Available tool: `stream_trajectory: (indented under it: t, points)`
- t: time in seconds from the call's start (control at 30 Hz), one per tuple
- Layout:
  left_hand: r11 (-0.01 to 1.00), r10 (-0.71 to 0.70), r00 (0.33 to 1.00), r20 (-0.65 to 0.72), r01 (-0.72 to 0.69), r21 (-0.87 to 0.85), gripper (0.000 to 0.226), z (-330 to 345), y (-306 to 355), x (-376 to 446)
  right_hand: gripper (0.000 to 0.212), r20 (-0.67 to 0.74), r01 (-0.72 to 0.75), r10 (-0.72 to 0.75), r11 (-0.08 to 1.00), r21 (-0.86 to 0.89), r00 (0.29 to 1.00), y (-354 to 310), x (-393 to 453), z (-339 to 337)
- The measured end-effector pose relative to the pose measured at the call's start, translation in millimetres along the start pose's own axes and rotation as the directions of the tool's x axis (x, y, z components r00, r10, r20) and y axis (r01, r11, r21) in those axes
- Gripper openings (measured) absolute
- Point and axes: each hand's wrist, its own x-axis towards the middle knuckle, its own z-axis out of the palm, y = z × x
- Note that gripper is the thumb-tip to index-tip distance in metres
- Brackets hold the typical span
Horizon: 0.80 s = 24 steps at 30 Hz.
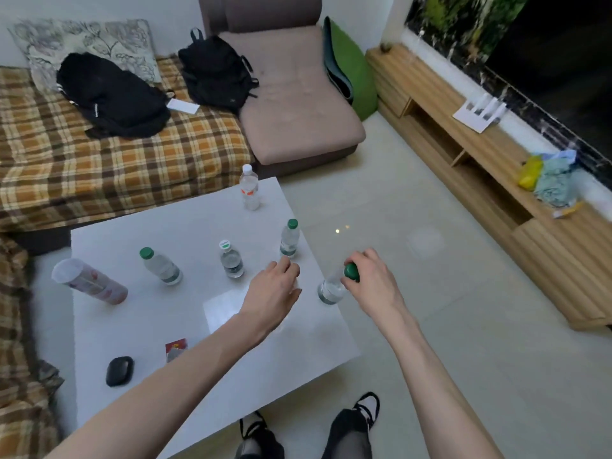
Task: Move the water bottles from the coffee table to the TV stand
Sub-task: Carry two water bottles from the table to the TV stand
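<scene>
Several clear water bottles stand on the white coffee table [139, 326]: a white-capped one [249, 188] at the far edge, a green-capped one [289, 240], one with a white and green cap [231, 261], and another green-capped one [161, 266] further left. My right hand [367, 279] grips the neck of a green-capped bottle [330, 290] at the table's right edge. My left hand [276, 289] curls down over a pale clear bottle [295, 286], which it mostly hides. The wooden TV stand [440, 104] runs along the right wall.
A pink tube [89, 282], a black case [120, 371] and a red packet [176, 347] also lie on the table. Bags [546, 180] and a paper [477, 115] sit on the TV stand. Tiled floor lies between table and stand. My feet [364, 409] are at the table's near edge.
</scene>
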Motion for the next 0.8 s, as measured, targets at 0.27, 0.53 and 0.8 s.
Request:
stream_trajectory:
  t: [0.27, 0.53, 0.8]
  points:
    - [0.995, 0.053, 0.99, -0.127, -0.063, -0.073, 0.022, -28, 110, 59, 0.02, -0.154, 0.075, -0.062, 0.994, 0.081, 0.986, 67, -8, -130]
    - [0.983, 0.078, 0.942, -0.325, -0.128, -0.135, 0.022, -43, 231, 148, 0.02, -0.36, 0.217, -0.187, 0.975, 0.044, 0.914, 171, 1, -257]
    - [0.96, 0.058, 0.893, -0.447, -0.172, -0.219, 0.023, -69, 341, 221, 0.021, -0.509, 0.199, -0.167, 0.98, 0.009, 0.844, 255, 13, -354]
